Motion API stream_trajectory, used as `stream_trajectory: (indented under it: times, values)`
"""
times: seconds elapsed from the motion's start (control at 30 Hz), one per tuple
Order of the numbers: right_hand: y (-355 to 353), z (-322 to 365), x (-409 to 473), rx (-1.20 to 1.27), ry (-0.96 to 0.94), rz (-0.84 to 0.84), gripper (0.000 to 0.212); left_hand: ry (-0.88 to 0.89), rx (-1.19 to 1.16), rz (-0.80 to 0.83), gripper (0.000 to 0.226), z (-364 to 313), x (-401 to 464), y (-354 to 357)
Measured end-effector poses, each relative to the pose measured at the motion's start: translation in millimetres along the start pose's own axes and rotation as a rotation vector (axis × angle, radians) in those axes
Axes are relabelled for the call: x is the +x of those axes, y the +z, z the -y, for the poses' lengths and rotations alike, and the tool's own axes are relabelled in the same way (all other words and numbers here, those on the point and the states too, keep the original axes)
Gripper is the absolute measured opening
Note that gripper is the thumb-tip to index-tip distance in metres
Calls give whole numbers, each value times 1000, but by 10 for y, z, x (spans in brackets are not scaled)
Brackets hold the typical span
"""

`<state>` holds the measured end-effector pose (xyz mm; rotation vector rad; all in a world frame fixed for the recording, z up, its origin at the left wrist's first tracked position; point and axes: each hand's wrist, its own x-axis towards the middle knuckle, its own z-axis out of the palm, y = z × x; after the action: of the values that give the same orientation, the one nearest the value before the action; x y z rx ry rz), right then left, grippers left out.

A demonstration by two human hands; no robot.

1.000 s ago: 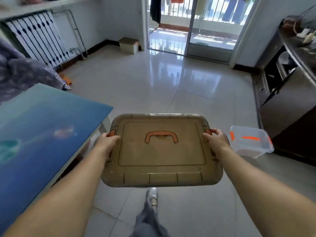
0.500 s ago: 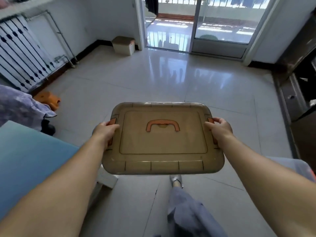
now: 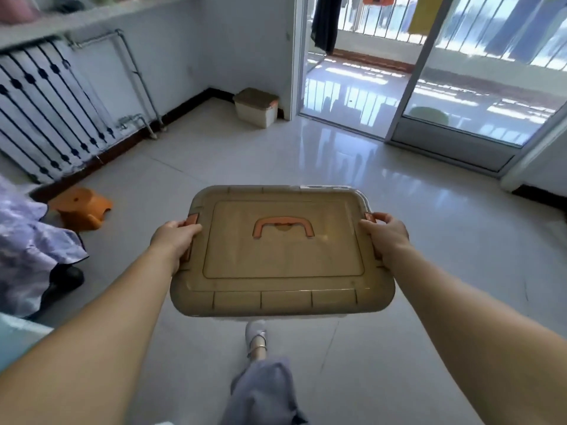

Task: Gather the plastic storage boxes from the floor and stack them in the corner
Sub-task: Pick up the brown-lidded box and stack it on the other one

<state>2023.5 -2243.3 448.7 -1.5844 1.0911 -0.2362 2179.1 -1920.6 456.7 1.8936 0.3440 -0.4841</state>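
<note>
Left hand (image 3: 175, 237) & right hand (image 3: 387, 236) fingers grip brown box (image 3: 282, 259) sides, held above floor (image 3: 429, 240).

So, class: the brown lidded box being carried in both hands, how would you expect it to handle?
The brown box probably stays stiff: its lid looks flat and moulded. It seems fairly light, held level by the left hand and right hand at the side latches. Smooth plastic may be slippery, so gripping the edges helps.
</note>
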Motion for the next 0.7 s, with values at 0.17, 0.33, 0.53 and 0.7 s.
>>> stream_trajectory:
  times: [0.17,0.33,0.53,0.7]
  values:
    - [753,765,1168,-4,8,6,44,1,-42,-16,55,-777,1326,139]
    - [1376,1499,2210,23,43,35,45,-15,-42,-42,52,-1601,2457,270]
    - [2042,2162,3711,52,55,42,48,-24,-12,-48,52,-2470,3936,677]
    - [2525,2851,5002,12,36,87,51,-48,-24,-66,56,-3190,5024,1085]
